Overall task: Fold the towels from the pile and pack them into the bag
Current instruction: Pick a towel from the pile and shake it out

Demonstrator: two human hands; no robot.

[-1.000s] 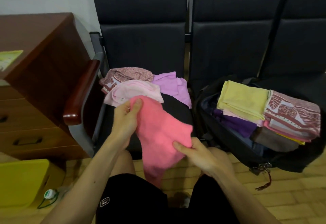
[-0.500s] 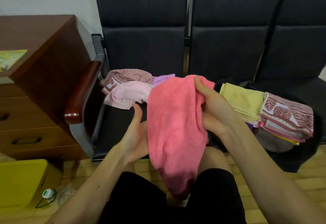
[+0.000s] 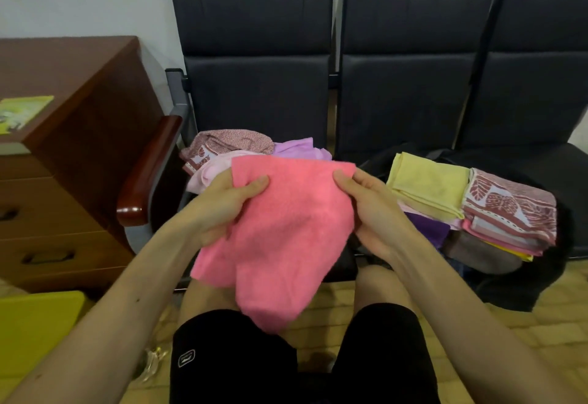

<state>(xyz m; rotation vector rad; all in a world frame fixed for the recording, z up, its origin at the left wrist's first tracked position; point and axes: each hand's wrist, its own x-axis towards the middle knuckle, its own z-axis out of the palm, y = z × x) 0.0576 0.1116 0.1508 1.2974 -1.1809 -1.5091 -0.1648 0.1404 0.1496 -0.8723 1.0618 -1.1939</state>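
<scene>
Behind pink towel (image 3: 286, 228), pile (image 3: 229, 146) half hidden; left grip (image 3: 222, 206) and right grip (image 3: 372, 209) pinching its corners.

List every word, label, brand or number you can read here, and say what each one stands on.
Nothing can be read.
Logo patch on the black shorts: lettering too small and blurred.
Yellow-green booklet on the wooden cabinet: print too blurred.
No lettering shows on the pink towel.

Dim, even light — soft, edges warped
</scene>
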